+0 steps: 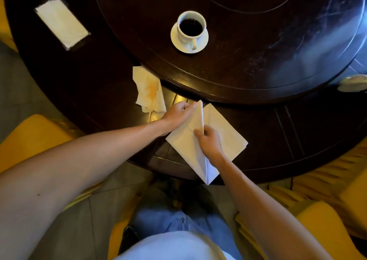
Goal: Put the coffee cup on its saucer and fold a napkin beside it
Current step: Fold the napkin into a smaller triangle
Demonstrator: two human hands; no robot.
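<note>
A white coffee cup [191, 28] full of dark coffee stands on its white saucer [203, 41] on the raised round centre of the dark table. Nearer to me, on the table's outer ring, lies a white napkin [224, 132], partly folded, with one flap raised along a crease. My left hand [176, 115] pinches the far tip of that raised flap. My right hand [210, 140] pinches the same fold near the napkin's middle and covers part of it. The napkin's near corner hangs over the table edge.
A stained, crumpled paper napkin [149, 90] lies left of my left hand. A napkin holder [61, 24] with white napkins sits at the far left. The dark wooden table [278, 132] has a raised turntable. Yellow chairs [33, 138] flank me.
</note>
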